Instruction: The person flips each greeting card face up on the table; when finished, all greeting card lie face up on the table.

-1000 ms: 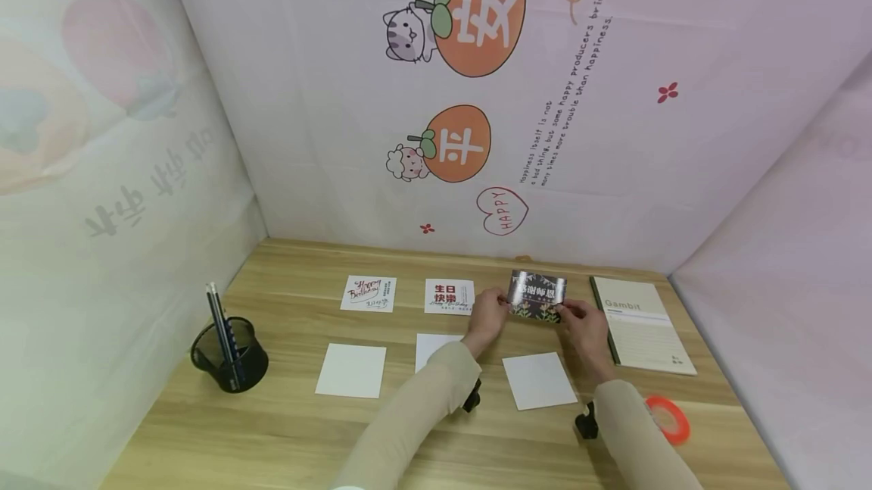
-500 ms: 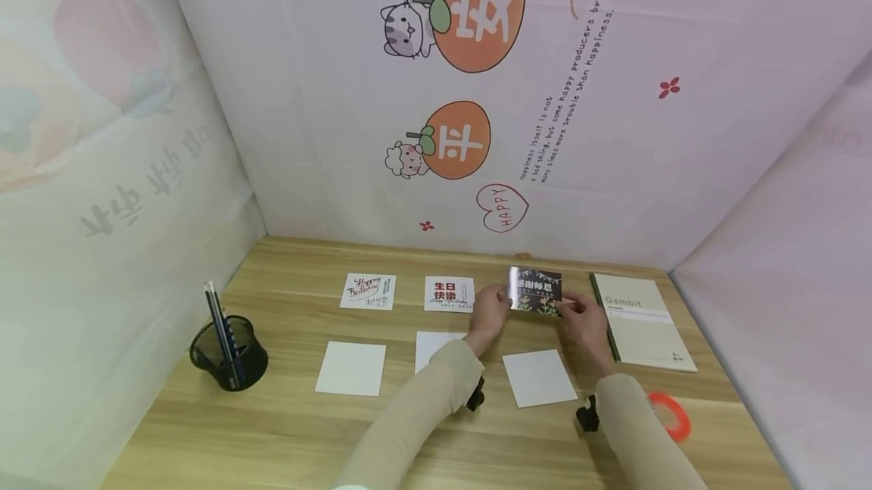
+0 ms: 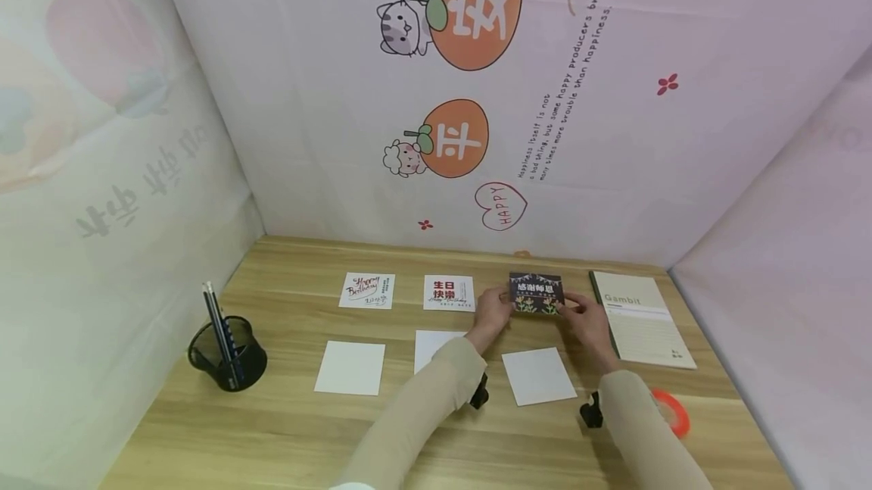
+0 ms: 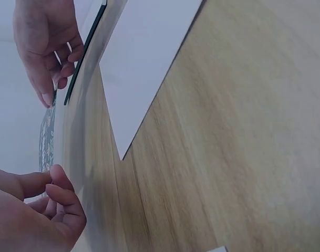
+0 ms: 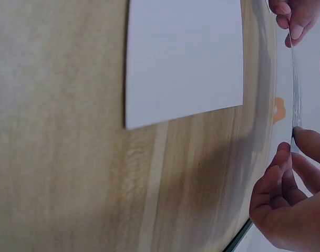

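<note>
You're working over the wooden table (image 3: 293, 429), reaching to its far half. The Gambit notebook (image 3: 641, 319) is lying at the far right, just beside your right hand. Three blank white cards are sitting in the near row: one left (image 3: 350, 368), one middle (image 3: 431, 344) partly under your left sleeve, one right (image 3: 539, 376) directly below what you're holding. Two printed cards are lying in the far row: Happy Birthday (image 3: 368, 290), then the red-lettered card (image 3: 449, 293).

You're gripping the dark floral card (image 3: 536, 294) at the third spot of that far row, between the red-lettered card and the notebook. Its long axis is running left-right, in line with the row. Your left hand (image 3: 493, 311) is pinching its left short edge; your right hand (image 3: 587, 319) is pinching its right short edge. So the card is lying between your hands, ahead of both wrists, neither hand nearer.

The wrist views are showing it edge-on: left-hand fingers (image 4: 59, 194) curled at the card edge (image 4: 46, 137), right-hand fingertips (image 5: 305, 143) closed on the thin edge (image 5: 295, 94). It's looking tilted up off the wood, or just touching along its lower edge; I can't tell which.

Smaller stuff: the black mesh pen cup (image 3: 228, 354) is sitting at the left edge, the orange tape roll (image 3: 673, 411) behind your right forearm.
</note>
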